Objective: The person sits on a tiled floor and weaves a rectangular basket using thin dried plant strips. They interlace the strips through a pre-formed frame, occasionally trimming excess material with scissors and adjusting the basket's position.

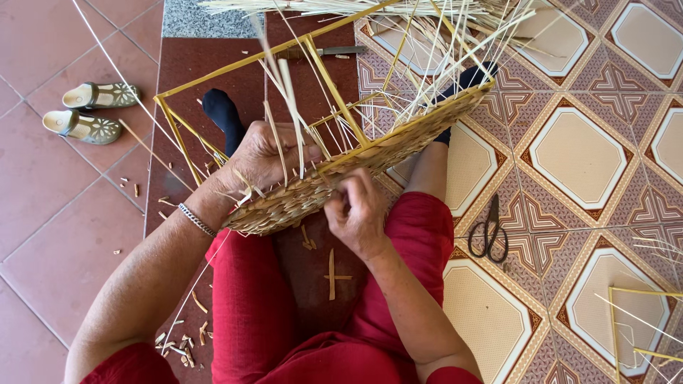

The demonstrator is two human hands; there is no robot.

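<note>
Red short sleeves (pixel 128 364), red trousers (pixel 249 299), black socks (pixel 222 110), a silver chain bracelet (pixel 196 220) on the left wrist.

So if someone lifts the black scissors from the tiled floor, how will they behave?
The scissors look like metal, so probably rigid and fairly heavy for their size. They lie flat with blades shut, so unlikely to roll. The blades may swing open if lifted by one loop.

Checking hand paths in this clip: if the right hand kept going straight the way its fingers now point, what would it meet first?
The right hand points up into the woven straw panel, and its fingertips already look in contact with the panel's edge. So the panel comes first, probably, since depth is unclear; the yellow frame lies beyond.
</note>
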